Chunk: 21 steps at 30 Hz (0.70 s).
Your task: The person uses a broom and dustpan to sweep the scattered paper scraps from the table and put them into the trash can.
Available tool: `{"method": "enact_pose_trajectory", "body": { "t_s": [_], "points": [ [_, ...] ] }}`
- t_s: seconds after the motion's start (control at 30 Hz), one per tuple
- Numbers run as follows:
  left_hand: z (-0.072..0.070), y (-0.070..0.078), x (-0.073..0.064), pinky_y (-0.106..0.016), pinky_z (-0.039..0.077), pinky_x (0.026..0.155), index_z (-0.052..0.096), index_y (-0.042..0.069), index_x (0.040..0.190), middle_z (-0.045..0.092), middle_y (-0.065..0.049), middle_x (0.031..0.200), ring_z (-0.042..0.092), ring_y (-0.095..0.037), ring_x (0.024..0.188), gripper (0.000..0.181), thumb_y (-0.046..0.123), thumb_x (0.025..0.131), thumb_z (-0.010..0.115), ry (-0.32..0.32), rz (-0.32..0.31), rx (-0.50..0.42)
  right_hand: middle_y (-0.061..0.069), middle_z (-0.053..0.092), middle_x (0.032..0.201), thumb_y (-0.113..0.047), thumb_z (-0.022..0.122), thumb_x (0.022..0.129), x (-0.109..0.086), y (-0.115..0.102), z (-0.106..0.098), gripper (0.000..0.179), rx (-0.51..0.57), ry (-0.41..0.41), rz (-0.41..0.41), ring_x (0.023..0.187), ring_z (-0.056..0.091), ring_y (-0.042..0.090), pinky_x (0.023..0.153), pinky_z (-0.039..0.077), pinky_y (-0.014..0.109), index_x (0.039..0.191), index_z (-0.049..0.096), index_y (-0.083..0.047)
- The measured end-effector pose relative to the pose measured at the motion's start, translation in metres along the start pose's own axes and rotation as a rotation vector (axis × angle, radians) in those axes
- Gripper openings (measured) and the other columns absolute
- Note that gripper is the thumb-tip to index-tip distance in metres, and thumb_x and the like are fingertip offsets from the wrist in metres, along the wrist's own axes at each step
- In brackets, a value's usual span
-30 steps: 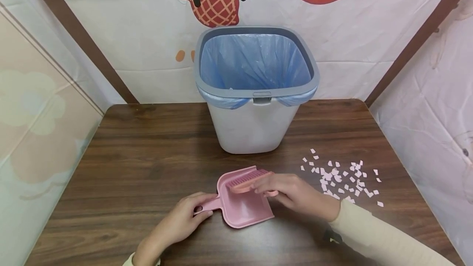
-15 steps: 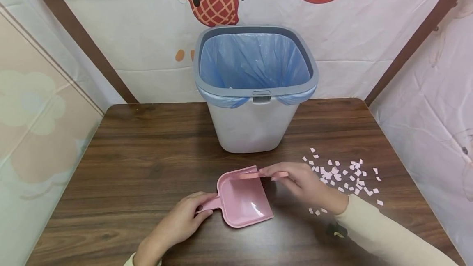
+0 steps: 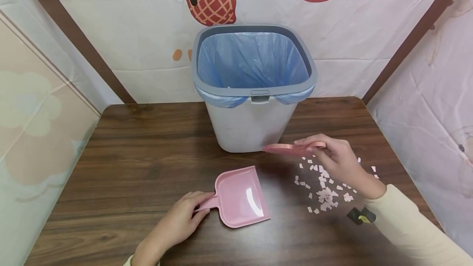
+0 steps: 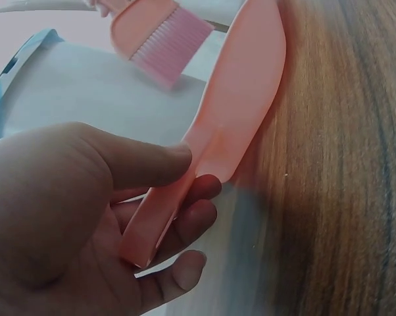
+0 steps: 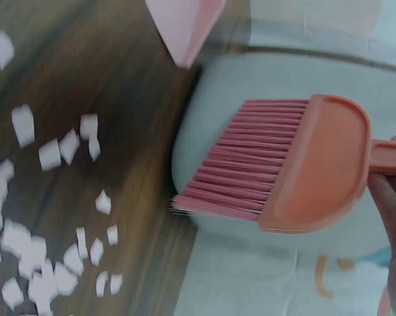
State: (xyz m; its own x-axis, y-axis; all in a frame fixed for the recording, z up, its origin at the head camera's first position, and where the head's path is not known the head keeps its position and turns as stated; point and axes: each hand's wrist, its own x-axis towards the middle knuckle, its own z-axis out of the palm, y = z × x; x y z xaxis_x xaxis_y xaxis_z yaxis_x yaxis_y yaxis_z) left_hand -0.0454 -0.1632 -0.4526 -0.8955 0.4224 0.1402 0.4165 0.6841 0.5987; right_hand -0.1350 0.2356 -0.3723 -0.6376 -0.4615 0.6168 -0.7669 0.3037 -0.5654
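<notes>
A pink dustpan [image 3: 240, 196] lies on the table with its flat lip toward the right; no paper shows in it. My left hand [image 3: 181, 216] grips its handle, thumb on top and fingers beneath, as the left wrist view shows. My right hand [image 3: 338, 159] holds a small pink brush [image 3: 284, 148] by its handle, raised above the table. In the right wrist view the brush's bristles [image 5: 241, 161] hang free of the tabletop. Under and beside the right hand are scattered white paper scraps [image 3: 325, 196], partly hidden by it.
Behind the dustpan stands a pale grey trash bin [image 3: 251, 128] lined with a blue bag [image 3: 255, 60]. The brown wooden table [image 3: 148, 155] is closed in by printed cloth walls at the back and sides.
The brush has lifted out of the dustpan and moved right and away from me with my right hand. Some paper scraps have shifted into a tighter heap. The left hand stays on the dustpan.
</notes>
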Motion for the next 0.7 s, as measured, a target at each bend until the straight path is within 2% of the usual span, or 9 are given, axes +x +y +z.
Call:
{"method": "enact_pose_trajectory", "body": {
  "t_s": [0.1,0.17,0.3,0.4,0.53,0.7],
  "points": [
    [0.000,0.000,0.000,-0.041,0.053,0.094,0.070,0.004,0.125,0.072,0.001,0.114,0.063,-0.015,0.107,0.038,-0.001,0.088,0.075,0.020,-0.011,0.010,0.014,0.075,0.107,0.026,0.067,0.081,0.000,0.006,-0.011,0.040,-0.056,-0.001,0.012,0.082,0.062,0.005,0.058,0.040,0.017,0.111,0.071,-0.001],
    [-0.001,-0.001,-0.001,-0.040,0.053,0.093,0.070,0.003,0.124,0.072,0.001,0.114,0.063,-0.015,0.106,0.038,-0.003,0.087,0.075,0.036,-0.019,0.018,0.014,0.075,0.106,0.028,0.069,0.077,-0.001,0.011,-0.016,0.044,-0.092,0.002,0.016,0.077,0.058,0.001,0.059,0.039,0.016,0.110,0.072,-0.001],
    [-0.001,-0.002,-0.001,-0.040,0.053,0.093,0.071,0.003,0.123,0.073,0.001,0.113,0.062,-0.015,0.106,0.038,-0.006,0.086,0.075,0.070,-0.008,0.042,0.014,0.076,0.102,0.029,0.070,0.074,-0.004,0.021,-0.024,0.044,-0.180,0.022,0.017,0.085,0.061,-0.003,0.065,0.041,0.012,0.107,0.073,-0.001],
    [-0.001,-0.003,-0.001,-0.040,0.053,0.093,0.071,0.003,0.122,0.073,0.001,0.113,0.062,-0.015,0.106,0.039,-0.007,0.085,0.076,0.088,0.003,0.052,0.012,0.076,0.102,0.028,0.071,0.074,-0.006,0.029,-0.027,0.043,-0.237,0.026,0.016,0.099,0.067,0.000,0.076,0.046,0.009,0.105,0.073,-0.002],
    [0.000,-0.004,-0.002,-0.040,0.053,0.093,0.071,0.004,0.123,0.072,0.003,0.113,0.062,-0.014,0.107,0.040,-0.006,0.085,0.076,0.089,-0.007,0.057,0.008,0.076,0.103,0.025,0.071,0.077,-0.008,0.037,-0.030,0.041,-0.287,0.006,0.021,0.103,0.068,0.004,0.090,0.047,0.008,0.107,0.073,-0.002],
    [0.001,-0.003,-0.001,-0.040,0.053,0.093,0.071,0.005,0.124,0.071,0.004,0.115,0.062,-0.013,0.107,0.039,-0.004,0.086,0.076,0.085,-0.029,0.051,0.006,0.076,0.105,0.019,0.069,0.084,-0.014,0.048,-0.031,0.034,-0.319,-0.043,0.075,0.103,0.070,0.011,0.096,0.044,0.008,0.108,0.074,-0.004]
  ]
}}
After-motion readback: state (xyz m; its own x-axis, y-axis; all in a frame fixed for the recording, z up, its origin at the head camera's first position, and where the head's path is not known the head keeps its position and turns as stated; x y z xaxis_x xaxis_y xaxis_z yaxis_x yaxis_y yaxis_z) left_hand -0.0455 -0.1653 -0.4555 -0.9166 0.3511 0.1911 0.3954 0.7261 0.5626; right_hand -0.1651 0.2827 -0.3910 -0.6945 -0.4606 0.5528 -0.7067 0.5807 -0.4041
